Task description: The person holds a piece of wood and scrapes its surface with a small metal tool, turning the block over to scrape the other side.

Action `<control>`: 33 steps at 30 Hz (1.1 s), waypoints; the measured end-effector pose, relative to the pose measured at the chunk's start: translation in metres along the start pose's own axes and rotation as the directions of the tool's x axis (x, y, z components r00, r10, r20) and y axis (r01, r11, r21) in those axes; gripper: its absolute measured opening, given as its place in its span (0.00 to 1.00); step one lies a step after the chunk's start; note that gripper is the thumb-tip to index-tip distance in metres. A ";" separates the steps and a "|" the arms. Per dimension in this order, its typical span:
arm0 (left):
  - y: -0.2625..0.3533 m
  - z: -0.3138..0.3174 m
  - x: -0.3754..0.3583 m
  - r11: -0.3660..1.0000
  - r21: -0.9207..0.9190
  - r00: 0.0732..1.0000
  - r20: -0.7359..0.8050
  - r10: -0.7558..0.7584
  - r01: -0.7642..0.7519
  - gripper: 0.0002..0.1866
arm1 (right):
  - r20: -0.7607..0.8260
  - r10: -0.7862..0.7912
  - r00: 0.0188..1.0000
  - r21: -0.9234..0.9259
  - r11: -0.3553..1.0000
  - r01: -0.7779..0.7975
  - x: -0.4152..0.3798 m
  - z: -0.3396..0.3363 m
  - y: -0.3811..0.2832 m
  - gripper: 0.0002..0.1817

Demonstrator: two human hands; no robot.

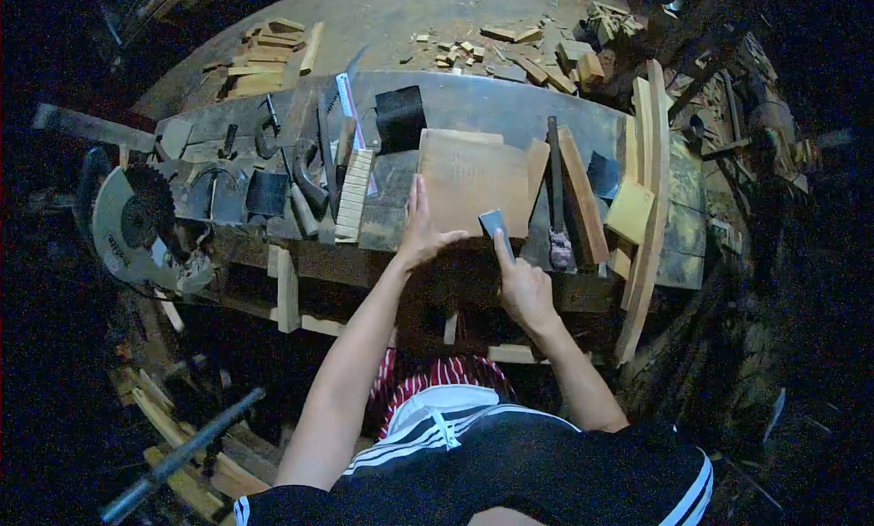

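Observation:
A flat light-brown wooden board (469, 184) lies on the workbench in front of me. My left hand (422, 234) is at the board's near left corner, fingers stretched up along its left edge and thumb pointing right along the near edge. A small grey rectangular piece (492, 222) with a flat face is gripped in my right hand (525, 289), over the board's near edge. The index finger lies along this piece; its exact kind cannot be made out.
Left of the board lie a strip of pale wooden slats (355, 196), a handsaw (350, 107) and dark cloth-like sheets (401, 118). A circular saw (137, 221) sits at the bench's left end. Rightward are a long dark tool (556, 189), wooden strips (583, 194) and a long upright plank (648, 216).

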State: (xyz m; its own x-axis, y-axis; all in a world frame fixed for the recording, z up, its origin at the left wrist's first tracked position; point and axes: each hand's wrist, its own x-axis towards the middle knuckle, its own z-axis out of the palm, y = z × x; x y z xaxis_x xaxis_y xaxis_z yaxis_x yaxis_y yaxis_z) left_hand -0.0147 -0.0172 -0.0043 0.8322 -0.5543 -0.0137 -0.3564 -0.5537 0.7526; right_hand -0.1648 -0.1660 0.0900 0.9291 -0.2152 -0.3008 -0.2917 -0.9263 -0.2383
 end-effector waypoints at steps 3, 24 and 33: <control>0.001 -0.001 0.000 0.999 0.032 1.000 0.011 -0.001 0.001 0.70 | 0.009 0.093 0.996 0.057 0.994 -0.094 0.049 -0.008 -0.001 0.37; 0.011 -0.003 0.002 0.999 0.033 0.999 0.028 -0.020 0.020 0.68 | -0.189 0.275 0.943 0.093 0.961 -0.262 0.105 0.012 -0.026 0.33; 0.005 0.001 0.001 0.999 0.039 1.000 0.020 -0.003 0.003 0.69 | -0.083 0.280 0.956 0.084 0.958 -0.273 0.017 0.020 -0.055 0.35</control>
State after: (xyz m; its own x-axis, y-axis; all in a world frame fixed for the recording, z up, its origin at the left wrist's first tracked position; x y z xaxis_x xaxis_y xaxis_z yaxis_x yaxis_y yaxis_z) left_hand -0.0157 -0.0206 -0.0013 0.8247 -0.5648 -0.0297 -0.3702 -0.5787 0.7266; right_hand -0.1377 -0.1124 0.0796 0.8257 -0.4913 -0.2774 -0.5528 -0.8026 -0.2241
